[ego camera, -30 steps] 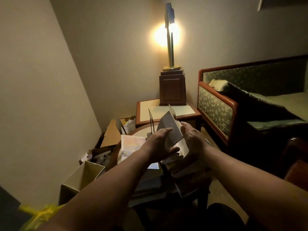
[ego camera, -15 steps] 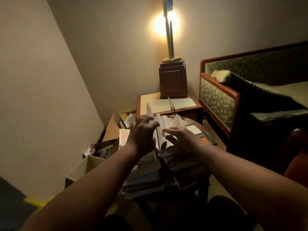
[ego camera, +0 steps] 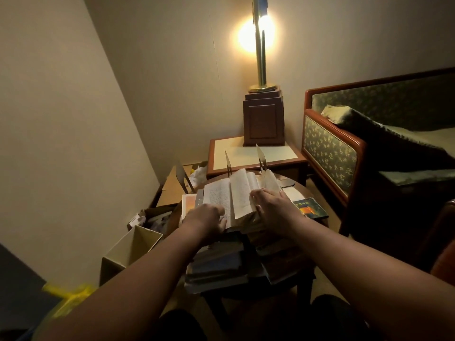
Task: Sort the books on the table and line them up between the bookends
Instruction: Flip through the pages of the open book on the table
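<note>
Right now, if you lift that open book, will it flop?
Pages of the open book stand up loose beyond the right hand, so they would likely flap or close. It looks thick, so maybe heavy. It rests on a stack of books that might shift.

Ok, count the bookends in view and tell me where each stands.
3. The left bookend stands apart to the left, by the cardboard box; the middle bookend and right bookend stand just behind the open book. Others may be hidden among the books.
</note>
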{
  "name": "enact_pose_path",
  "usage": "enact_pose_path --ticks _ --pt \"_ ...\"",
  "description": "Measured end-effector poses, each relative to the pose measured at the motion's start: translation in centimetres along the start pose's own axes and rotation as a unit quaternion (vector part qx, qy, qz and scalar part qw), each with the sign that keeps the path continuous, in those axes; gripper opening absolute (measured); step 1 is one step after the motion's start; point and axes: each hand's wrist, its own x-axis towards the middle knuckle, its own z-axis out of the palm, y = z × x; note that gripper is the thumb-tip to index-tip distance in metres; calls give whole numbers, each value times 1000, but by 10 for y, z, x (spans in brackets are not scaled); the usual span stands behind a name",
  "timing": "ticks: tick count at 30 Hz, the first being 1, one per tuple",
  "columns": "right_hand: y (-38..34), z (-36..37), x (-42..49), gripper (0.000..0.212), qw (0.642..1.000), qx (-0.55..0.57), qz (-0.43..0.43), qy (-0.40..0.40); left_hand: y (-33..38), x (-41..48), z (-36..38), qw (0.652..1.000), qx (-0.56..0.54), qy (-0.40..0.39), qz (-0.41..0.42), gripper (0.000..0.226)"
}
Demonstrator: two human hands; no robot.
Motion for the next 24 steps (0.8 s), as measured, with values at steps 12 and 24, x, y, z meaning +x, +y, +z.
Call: enact_pose_path --ticks 12,24 --pt "3 11 5 45 1000 -16 18 0 12 28 -13 953 -48 215 208 71" --pt "4 14 4 50 1000 7 18 19 -4 30 -3 951 -20 144 271 58"
